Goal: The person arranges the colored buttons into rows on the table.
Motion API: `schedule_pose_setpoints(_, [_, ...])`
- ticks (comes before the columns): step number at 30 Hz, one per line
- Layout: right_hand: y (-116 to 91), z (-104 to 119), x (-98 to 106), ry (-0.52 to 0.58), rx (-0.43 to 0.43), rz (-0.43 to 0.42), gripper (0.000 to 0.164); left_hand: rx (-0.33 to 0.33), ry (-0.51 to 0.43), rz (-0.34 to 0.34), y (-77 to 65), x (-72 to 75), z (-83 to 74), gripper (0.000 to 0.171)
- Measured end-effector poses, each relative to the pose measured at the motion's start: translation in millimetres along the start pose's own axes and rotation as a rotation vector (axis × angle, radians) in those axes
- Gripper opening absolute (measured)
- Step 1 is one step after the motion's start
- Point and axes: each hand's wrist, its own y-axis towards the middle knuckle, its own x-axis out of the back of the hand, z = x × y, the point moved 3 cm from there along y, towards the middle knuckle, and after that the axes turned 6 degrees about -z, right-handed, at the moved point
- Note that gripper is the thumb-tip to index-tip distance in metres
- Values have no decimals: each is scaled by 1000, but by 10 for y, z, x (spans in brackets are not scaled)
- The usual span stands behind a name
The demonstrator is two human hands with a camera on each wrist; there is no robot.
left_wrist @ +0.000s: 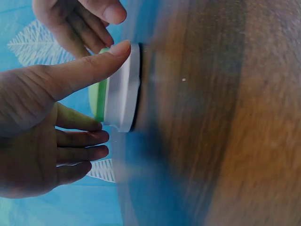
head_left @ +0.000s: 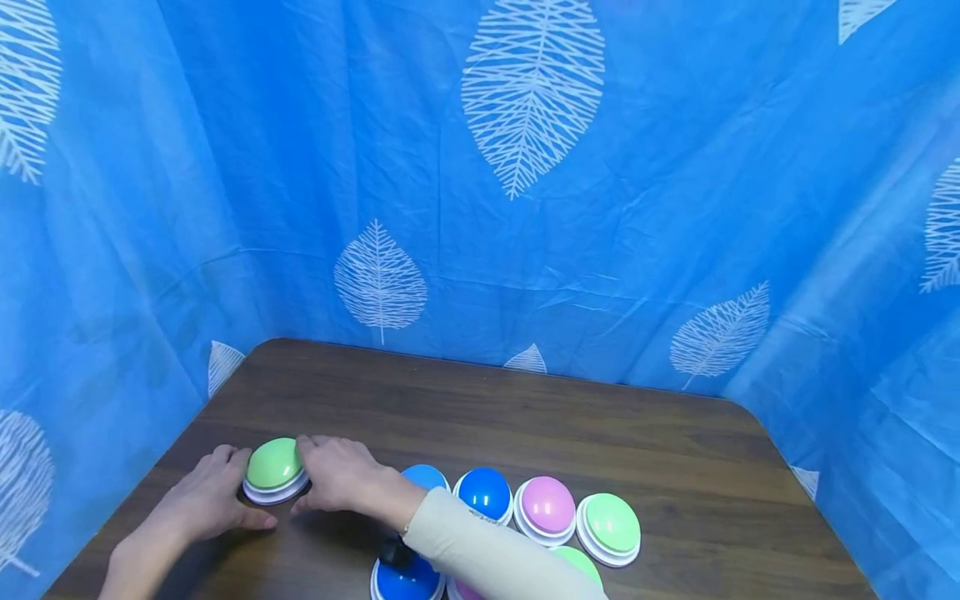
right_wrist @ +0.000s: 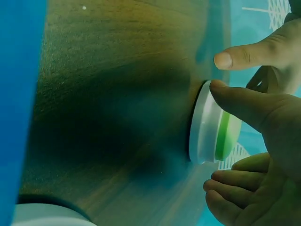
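Note:
A round push button with a light green dome (head_left: 274, 463) and white base sits on the left of the table. My left hand (head_left: 208, 493) is at its left side, fingertips by the rim, thumb stretched out nearer me. On its right side is my right hand (head_left: 341, 475), fingers near the dome's edge and thumb lower down. In the left wrist view, the left thumb (left_wrist: 89, 70) passes in front of the white base (left_wrist: 123, 94). The right wrist view shows the right thumb (right_wrist: 240, 101) at the base's edge, with that hand's fingers loosely extended. Whether either hand presses firmly is unclear.
Right of the hands stand more buttons: light blue (head_left: 424, 477), dark blue (head_left: 483, 493), pink (head_left: 547, 505) and green (head_left: 612, 523). Nearer me are another dark blue one (head_left: 407, 578) and others partly hidden by the right sleeve (head_left: 491, 546). A blue leaf-print curtain (head_left: 450, 167) surrounds the wooden table (head_left: 525, 408).

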Motion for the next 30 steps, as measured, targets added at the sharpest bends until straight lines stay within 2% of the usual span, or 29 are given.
schedule_pose_setpoints(5, [75, 43, -47, -9, -23, 48, 92, -18, -40, -6, 45, -10, 51, 100])
schedule_pose_setpoints(10, [134, 57, -64, 0, -33, 65, 75, -13, -50, -9, 94, -3, 87, 89])
schedule_pose_setpoints(15, [169, 39, -88, -4, -42, 50, 59, 8, -59, -16, 121, -7, 86, 80])
schedule_pose_setpoints(23, [197, 61, -111, -41, -65, -3, 51, 19, -74, -32, 117, -11, 55, 75])
schedule_pose_setpoints(30, [176, 27, -52, 8, -33, -41, 47, 9, -69, -115, 64, 68, 21, 72])
